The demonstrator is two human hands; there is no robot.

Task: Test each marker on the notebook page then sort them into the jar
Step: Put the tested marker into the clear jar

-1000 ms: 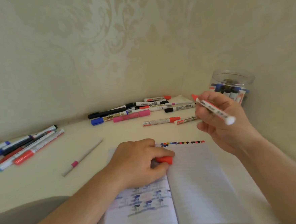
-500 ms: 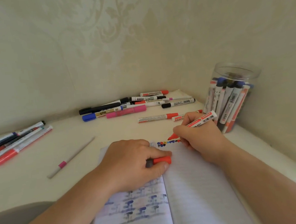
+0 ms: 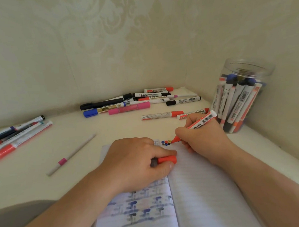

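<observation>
Right hand (image 3: 203,141) grips red marker (image 3: 198,125), tip at notebook (image 3: 194,190) dot row; left hand (image 3: 134,163) pinches red cap (image 3: 166,160), pinning page — a light dab should suffice.

Soft, even, warm-tinted light; no harsh glare. Faint shadows under hands on notebook (image 3: 203,189) and beside jar (image 3: 241,96). Wide-angle bending at edges: wall (image 3: 139,34) and table (image 3: 110,126) lines curve. Slight softness overall; nearest page blurry.

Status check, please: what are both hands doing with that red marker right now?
Right hand grips red marker, tip on notebook page by the test dots. Left hand pinches its red cap, resting on the notebook. Jar unobstructed.
</observation>
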